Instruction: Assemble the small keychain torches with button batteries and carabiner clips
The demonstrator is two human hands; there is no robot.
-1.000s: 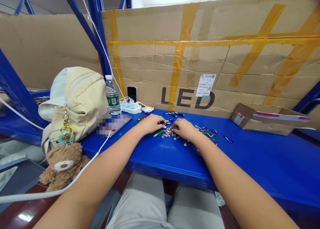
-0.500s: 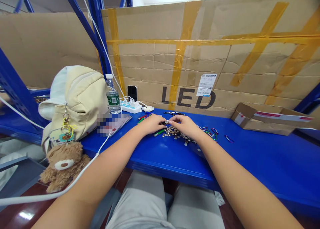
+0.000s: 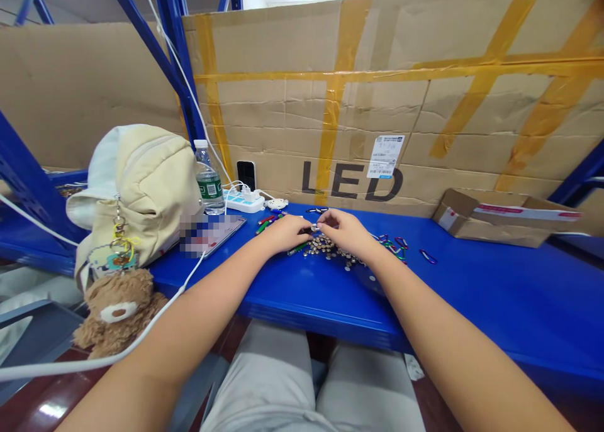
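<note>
Both my hands meet over a heap of small silver button cells (image 3: 330, 251) on the blue shelf (image 3: 472, 293). My left hand (image 3: 284, 232) is closed around a small dark cylinder whose end pokes out toward the right. My right hand (image 3: 343, 229) pinches a tiny silver piece at that end, fingertips pressed together. Thin coloured pen-like tubes (image 3: 267, 222) lie just beyond my left hand. Small coloured carabiner clips (image 3: 401, 243) are scattered to the right of my right hand.
A cream backpack (image 3: 141, 187) with a teddy-bear charm (image 3: 116, 309) stands at left, beside a water bottle (image 3: 207, 180), a power strip (image 3: 245, 199) and a phone (image 3: 214, 231). A taped cardboard wall marked LED (image 3: 353, 180) backs the shelf. An open cardboard box (image 3: 500, 221) sits at right.
My right hand lifted off the heap of button cells and moved up to meet my left hand. The view shifted slightly right.
</note>
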